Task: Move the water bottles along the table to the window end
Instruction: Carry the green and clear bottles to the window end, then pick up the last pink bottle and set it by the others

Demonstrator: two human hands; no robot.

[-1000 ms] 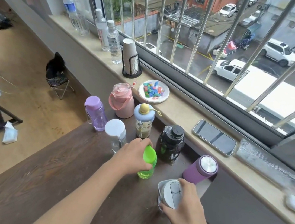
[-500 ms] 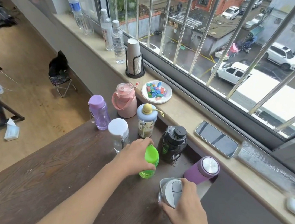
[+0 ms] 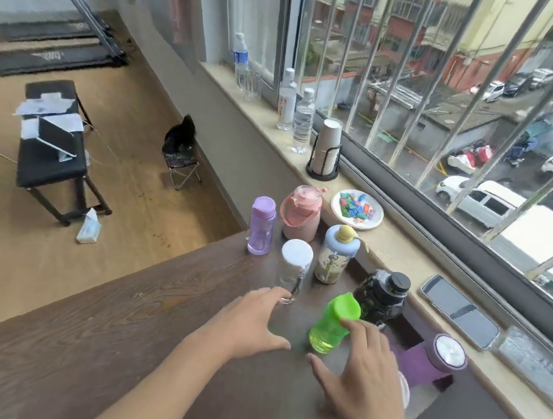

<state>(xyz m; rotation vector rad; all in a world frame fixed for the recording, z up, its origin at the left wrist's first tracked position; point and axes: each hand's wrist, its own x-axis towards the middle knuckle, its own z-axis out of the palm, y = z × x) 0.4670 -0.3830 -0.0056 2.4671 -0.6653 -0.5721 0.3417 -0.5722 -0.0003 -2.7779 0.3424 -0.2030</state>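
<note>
Several water bottles stand at the window end of the dark wooden table [image 3: 108, 345]: a lilac bottle [image 3: 261, 228], a pink jug [image 3: 302, 215], a blue-capped bottle [image 3: 335, 254], a clear bottle with a white lid [image 3: 294, 266], a black bottle [image 3: 384, 297], a green bottle [image 3: 333, 322] and a purple bottle with a silver lid [image 3: 433, 360]. My left hand [image 3: 255, 324] hovers open just left of the green bottle, holding nothing. My right hand [image 3: 364, 367] is spread open to that bottle's right, one fingertip at its lid. A white-lidded bottle [image 3: 404, 389] is almost hidden under my right hand.
The stone sill [image 3: 400, 258] along the barred window carries a phone [image 3: 460, 311], a plate of coloured pieces [image 3: 357, 210], a holder of paper cups [image 3: 326, 153] and three plastic bottles [image 3: 303, 119]. A black bench [image 3: 50, 156] and a small stool [image 3: 182, 160] stand on the floor left.
My left hand has let go of the green bottle and drawn back left. My right hand has left the white-lidded bottle and moved toward the green one. The view has tilted up.
</note>
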